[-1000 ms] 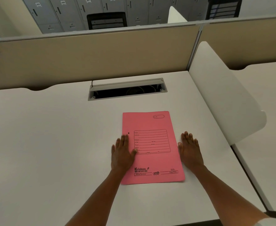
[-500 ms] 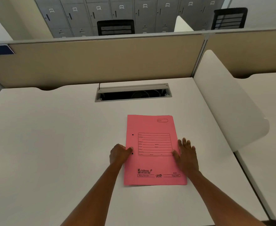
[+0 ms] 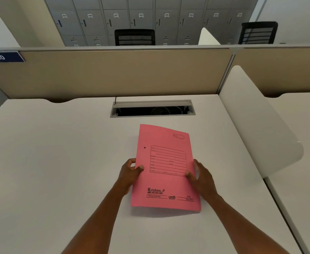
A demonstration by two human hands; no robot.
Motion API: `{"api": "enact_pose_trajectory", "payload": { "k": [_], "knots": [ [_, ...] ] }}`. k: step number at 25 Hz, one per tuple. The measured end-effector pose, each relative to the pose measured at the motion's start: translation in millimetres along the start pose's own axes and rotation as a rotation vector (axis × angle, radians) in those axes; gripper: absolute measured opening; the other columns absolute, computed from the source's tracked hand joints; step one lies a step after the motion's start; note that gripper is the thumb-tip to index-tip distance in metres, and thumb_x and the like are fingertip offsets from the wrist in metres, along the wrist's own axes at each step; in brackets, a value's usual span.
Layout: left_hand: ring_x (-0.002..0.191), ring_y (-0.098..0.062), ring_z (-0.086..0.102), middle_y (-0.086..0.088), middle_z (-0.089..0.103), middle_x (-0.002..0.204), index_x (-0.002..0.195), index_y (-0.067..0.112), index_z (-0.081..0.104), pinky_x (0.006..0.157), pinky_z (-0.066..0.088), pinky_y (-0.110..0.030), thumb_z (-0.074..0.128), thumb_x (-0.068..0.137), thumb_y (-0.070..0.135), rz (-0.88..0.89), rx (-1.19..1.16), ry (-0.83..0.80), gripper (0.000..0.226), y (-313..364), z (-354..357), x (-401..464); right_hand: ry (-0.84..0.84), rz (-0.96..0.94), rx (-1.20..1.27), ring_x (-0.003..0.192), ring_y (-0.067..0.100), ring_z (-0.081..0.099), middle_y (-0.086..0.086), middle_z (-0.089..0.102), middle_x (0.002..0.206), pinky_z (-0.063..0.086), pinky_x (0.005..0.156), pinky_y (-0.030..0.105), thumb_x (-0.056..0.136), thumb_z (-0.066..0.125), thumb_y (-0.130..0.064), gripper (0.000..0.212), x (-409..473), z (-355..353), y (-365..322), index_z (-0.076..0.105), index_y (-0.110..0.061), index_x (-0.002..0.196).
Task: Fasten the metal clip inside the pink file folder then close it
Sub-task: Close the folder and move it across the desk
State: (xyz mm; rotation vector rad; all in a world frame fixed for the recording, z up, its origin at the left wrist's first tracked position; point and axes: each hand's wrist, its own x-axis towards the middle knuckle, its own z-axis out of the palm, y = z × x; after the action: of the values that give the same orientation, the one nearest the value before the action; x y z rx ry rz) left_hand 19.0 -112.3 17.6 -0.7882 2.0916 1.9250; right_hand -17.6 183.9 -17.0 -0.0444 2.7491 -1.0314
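The pink file folder [image 3: 166,167] is closed, printed cover up, and raised a little off the white desk [image 3: 59,162], casting a shadow under its near edge. My left hand [image 3: 130,173] grips its left edge, thumb on the cover near a punched hole. On the opposite side, my right hand [image 3: 200,176] holds the right edge with the thumb on top and fingers underneath. The metal clip is hidden inside the folder.
A grey cable slot [image 3: 152,109] is set into the desk just beyond the folder. A beige partition [image 3: 113,74] stands at the back. A white curved divider [image 3: 256,125] borders the desk on the right.
Both hands went from lying flat beside the folder to gripping its left and right edges. The folder has come up off the desk and tilts slightly.
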Motion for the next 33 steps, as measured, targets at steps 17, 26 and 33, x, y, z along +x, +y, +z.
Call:
{"api": "enact_pose_trajectory", "payload": {
  "k": [17, 26, 33],
  "knots": [
    [0.089, -0.032, 0.073, -0.014, 0.071, 0.114, 0.132, 0.014, 0.051, 0.08, 0.061, -0.048, 0.059, 0.097, 0.016, 0.057, 0.137, 0.256, 0.036, 32, -206, 25, -0.225, -0.207, 0.415, 0.111, 0.023, 0.066, 0.002, 0.065, 0.128, 0.058, 0.092, 0.047, 0.088, 0.072, -0.026, 0.063, 58, 86, -215, 0.04, -0.025, 0.142],
    [0.105, -0.038, 0.065, -0.014, 0.067, 0.123, 0.127, 0.01, 0.051, 0.092, 0.054, -0.056, 0.05, 0.095, 0.005, 0.143, 0.449, 0.316, 0.032, 71, -293, 117, -0.233, -0.279, 0.27, 0.106, 0.023, 0.066, 0.001, 0.067, 0.126, 0.052, 0.078, 0.028, 0.087, 0.069, -0.016, 0.06, 151, 155, -307, 0.039, -0.027, 0.139],
    [0.109, -0.039, 0.064, -0.014, 0.065, 0.127, 0.138, 0.011, 0.046, 0.094, 0.054, -0.055, 0.052, 0.095, 0.009, 0.129, 0.552, 0.382, 0.043, 59, -336, 194, -0.27, -0.23, 0.165, 0.1, 0.021, 0.065, 0.005, 0.068, 0.117, 0.053, 0.083, 0.032, 0.084, 0.073, -0.01, 0.081, 214, 207, -329, 0.028, -0.03, 0.148]
  ]
}}
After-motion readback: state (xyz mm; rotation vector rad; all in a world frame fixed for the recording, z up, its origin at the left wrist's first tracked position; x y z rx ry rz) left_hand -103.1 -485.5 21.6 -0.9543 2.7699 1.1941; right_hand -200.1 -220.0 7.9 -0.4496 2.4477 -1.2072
